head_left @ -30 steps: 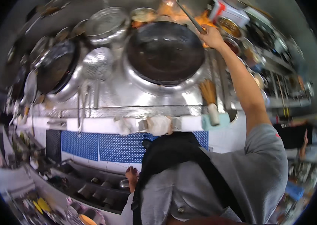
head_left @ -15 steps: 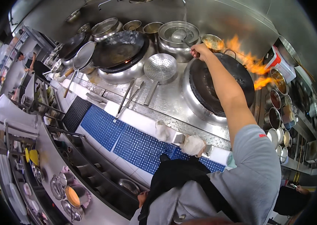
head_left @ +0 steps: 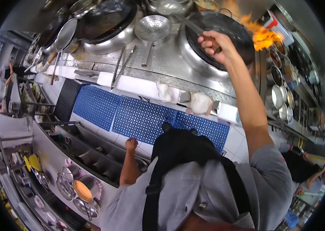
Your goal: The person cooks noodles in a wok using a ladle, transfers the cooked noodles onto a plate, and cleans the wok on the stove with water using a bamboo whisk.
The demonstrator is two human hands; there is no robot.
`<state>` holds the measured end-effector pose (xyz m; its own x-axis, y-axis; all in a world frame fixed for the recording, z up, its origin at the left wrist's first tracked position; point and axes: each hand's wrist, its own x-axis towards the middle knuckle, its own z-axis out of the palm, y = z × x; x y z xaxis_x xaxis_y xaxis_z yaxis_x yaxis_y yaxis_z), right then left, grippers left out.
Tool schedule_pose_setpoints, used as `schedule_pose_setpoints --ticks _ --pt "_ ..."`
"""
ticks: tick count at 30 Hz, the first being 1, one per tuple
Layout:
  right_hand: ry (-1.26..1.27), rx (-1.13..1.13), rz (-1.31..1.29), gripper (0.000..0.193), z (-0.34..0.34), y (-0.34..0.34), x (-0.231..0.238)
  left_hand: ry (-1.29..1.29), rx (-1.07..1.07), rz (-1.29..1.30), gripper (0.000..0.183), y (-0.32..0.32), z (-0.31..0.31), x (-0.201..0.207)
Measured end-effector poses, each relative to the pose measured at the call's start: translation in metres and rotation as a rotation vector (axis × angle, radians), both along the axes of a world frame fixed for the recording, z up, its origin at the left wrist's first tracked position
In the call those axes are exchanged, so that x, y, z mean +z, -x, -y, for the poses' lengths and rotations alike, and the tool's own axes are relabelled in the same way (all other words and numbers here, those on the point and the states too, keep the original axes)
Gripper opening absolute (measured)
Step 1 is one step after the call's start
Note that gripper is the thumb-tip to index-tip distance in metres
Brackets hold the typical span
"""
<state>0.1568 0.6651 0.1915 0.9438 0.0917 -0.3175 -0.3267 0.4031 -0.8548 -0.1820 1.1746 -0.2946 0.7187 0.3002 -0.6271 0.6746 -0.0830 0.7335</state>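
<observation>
My right hand (head_left: pixel 217 45) is closed around the wooden grip of a long-handled ladle (head_left: pixel 191 26). The shaft slants up and left across the rim of a black wok (head_left: pixel 233 29), toward a metal pot (head_left: pixel 153 7) at the top edge; blur and the picture edge hide details of the ladle's bowl. The wok sits on a round steel burner ring (head_left: pixel 193 57), flames rising at its right side. Hanging near my left side, over the floor, my left hand (head_left: pixel 131 144) has its fingers curled in, with nothing visible in them.
A perforated skimmer (head_left: pixel 153 29), metal tongs (head_left: pixel 123 69) and a second wok (head_left: pixel 106 17) are left on the steel range. White cloths (head_left: pixel 201 103) lie along its front edge. Pots of sauces (head_left: pixel 275 75) line the right. Blue mats (head_left: pixel 141 115) cover the floor; behind stands a counter with pans (head_left: pixel 83 190).
My right hand has drawn the ladle back toward me, to in front of the wok. My left hand has come forward from beside my hip. The view has tipped down toward my body.
</observation>
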Motion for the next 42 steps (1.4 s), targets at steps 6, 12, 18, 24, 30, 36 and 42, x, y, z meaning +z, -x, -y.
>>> schedule_pose_setpoints --ticks 6,12,18,24,30,36,42 --pt "-0.126 -0.052 -0.146 0.019 0.007 0.167 -0.036 0.056 -0.047 -0.060 0.015 -0.045 0.037 0.026" --pt "-0.209 -0.145 -0.262 0.031 0.029 0.328 -0.052 -0.343 -0.691 -0.113 0.026 -0.004 0.042 0.002" --pt "0.173 -0.425 -0.343 0.045 0.047 0.442 -0.024 -0.494 -1.120 -0.050 0.032 0.028 -0.012 -0.042" --pt "0.655 -0.480 -0.408 0.045 0.050 0.461 -0.027 -0.897 -1.648 0.164 0.027 -0.019 -0.008 -0.033" --pt "0.796 -0.330 -0.403 0.058 0.003 0.398 -0.050 -0.289 -0.718 -0.045 0.031 -0.074 -0.017 -0.040" --pt "0.738 -0.472 -0.404 0.056 -0.035 0.392 -0.058 -0.161 -0.575 -0.068 0.025 -0.106 -0.003 0.001" --pt "0.775 -0.761 -0.301 0.056 -0.029 0.379 -0.043 0.189 -0.975 0.484 0.031 -0.149 0.154 0.131"
